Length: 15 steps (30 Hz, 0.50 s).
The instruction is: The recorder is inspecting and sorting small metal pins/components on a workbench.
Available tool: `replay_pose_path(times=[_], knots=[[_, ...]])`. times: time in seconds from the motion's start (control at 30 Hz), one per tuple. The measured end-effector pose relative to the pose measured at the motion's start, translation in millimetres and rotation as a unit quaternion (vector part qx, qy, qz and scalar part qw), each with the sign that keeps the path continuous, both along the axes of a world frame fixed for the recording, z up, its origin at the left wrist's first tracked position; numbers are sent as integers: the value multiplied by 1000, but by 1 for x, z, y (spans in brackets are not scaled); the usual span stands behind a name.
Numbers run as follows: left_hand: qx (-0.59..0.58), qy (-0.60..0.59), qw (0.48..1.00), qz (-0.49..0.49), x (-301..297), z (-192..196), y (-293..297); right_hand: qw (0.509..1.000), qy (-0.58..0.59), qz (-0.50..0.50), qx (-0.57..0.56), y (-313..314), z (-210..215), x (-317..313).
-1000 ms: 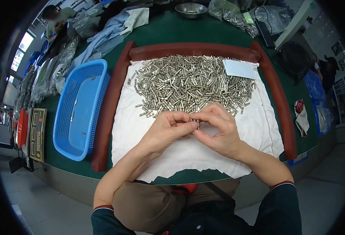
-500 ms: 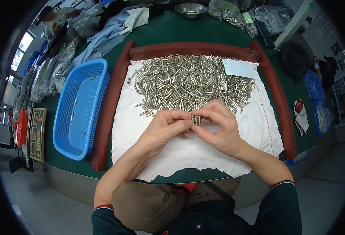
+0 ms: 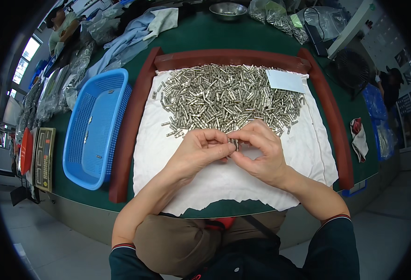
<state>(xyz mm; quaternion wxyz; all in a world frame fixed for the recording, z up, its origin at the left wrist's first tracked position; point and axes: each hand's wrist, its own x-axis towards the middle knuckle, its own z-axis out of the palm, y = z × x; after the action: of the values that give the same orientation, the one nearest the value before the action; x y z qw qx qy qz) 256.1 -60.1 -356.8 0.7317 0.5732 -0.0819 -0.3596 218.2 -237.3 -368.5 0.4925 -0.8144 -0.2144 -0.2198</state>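
Between my fingertips I hold a few small metal pins, short silvery cylinders standing side by side. My left hand pinches them from the left, its thumb lying across their front and hiding part of them. From the other side my right hand grips them between thumb and forefinger. Just beyond my hands a broad heap of the same metal pins spreads over a white cloth. A pale blue-white slip of paper lies on the heap's right part.
A red-brown wooden frame borders the cloth on three sides. At the left stands a blue plastic basket with a few pins inside. A metal bowl and bagged pins sit at the back; a folded cloth lies right.
My left thumb has slid right across the front of the pins, covering more of them. My right hand stays nearly still. A person at the far left has shifted posture.
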Motion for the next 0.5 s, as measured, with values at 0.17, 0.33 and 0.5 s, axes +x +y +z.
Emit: replay_pose_path(times=[0.17, 0.33, 0.5], knots=[[23, 3, 1000, -15, 0, 3, 0, 1000, -3, 4, 0, 1, 0, -1], [29, 3, 999, -17, 1, 4, 0, 1000, 14, 4, 12, 1, -1, -1], [21, 4, 1000, -21, 1, 2, 1, 1000, 22, 2, 7, 1, 0, -2]])
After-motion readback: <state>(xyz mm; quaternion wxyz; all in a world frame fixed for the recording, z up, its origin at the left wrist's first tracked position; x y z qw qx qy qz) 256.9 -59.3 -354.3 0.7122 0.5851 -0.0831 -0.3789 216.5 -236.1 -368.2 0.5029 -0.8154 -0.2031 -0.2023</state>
